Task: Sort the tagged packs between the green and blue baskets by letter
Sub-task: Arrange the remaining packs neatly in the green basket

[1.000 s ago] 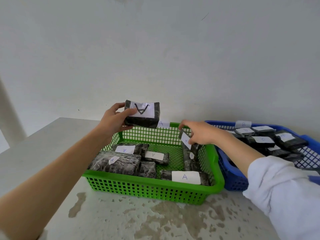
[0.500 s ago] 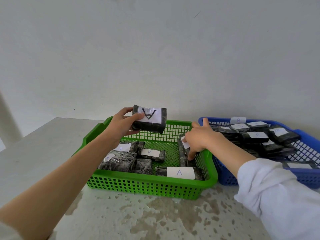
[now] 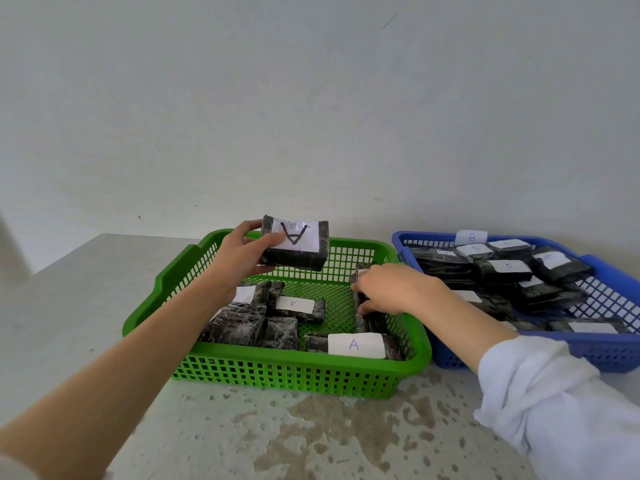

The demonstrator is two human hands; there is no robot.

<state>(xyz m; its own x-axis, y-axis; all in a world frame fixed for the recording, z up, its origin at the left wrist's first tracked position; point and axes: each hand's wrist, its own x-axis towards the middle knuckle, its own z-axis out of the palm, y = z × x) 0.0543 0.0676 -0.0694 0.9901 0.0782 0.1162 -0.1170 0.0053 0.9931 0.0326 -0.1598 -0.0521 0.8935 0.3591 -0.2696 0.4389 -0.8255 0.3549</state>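
The left hand [image 3: 239,258] pinches an A pack [image 3: 294,244] between its fingers, above the green basket [image 3: 287,375]. The right hand [image 3: 391,289] fingers curl around an upright pack [image 3: 363,320] inside it.

the green basket [image 3: 221,372] at the frame's centre has a square mesh wall; the blue basket [image 3: 606,351] at right is meshed too. the packs [image 3: 294,261] are mottled black and grey, each with a white tag. the table [image 3: 277,441] at the bottom is pale grey, blotched brown. the sleeve [image 3: 568,410] at lower right is white.

Blue basket [image 3: 588,351] cut off rightward
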